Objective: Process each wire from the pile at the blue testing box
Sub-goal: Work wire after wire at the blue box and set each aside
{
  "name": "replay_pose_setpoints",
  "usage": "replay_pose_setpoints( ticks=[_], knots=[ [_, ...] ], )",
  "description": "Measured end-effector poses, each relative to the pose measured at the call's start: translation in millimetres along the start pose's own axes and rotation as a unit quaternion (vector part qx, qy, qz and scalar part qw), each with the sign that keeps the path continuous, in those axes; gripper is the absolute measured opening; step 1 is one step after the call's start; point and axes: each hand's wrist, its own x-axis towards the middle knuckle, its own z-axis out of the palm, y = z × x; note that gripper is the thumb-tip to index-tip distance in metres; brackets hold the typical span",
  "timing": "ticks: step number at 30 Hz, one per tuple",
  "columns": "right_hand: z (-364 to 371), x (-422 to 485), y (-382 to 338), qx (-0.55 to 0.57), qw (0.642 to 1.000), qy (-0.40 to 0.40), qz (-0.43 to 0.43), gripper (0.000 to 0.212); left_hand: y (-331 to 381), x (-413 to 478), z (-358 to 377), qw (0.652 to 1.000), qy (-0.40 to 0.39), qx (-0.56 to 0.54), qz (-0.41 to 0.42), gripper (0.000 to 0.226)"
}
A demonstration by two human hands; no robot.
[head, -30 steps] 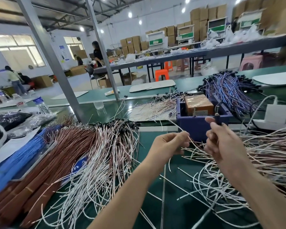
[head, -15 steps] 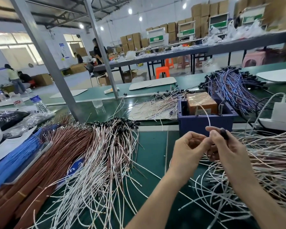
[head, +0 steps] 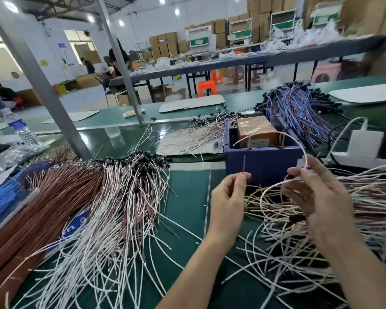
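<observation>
wire [head: 298,142]: is arching over the front wall of the blue testing box [head: 261,166], beside the pile [head: 366,208].
left hand [head: 228,197]: is pinching one bare tip of the wire upright.
right hand [head: 316,197]: is gripping the loop.
care: should probably be keeping both ends steady.

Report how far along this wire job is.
Probably done: the neat bundle left of the blue testing box, though unconfirmed. In hand: the right hand holds one wire arcing into the box, and the left hand pinches a wire end. Left: the large tangled pile on the right.
</observation>
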Motion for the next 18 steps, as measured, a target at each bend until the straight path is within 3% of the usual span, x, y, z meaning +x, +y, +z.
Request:
replay_pose_setpoints(
  ticks=[4,8,18],
  knots=[
    [-5,3,0,0.013,0.999,0.044,0.004,0.024,-7,3,-7,0.997,0.072,0.022,0.02,0.019],
    [-3,2,4,-0.053,0.995,0.063,-0.048,0.013,-8,3,-6,0.994,0.086,0.057,0.046,0.02],
    [13,0,20,-0.185,0.953,0.168,-0.168,0.024,-4,32,14,0.978,0.131,0.133,0.092,0.023]
  ],
)
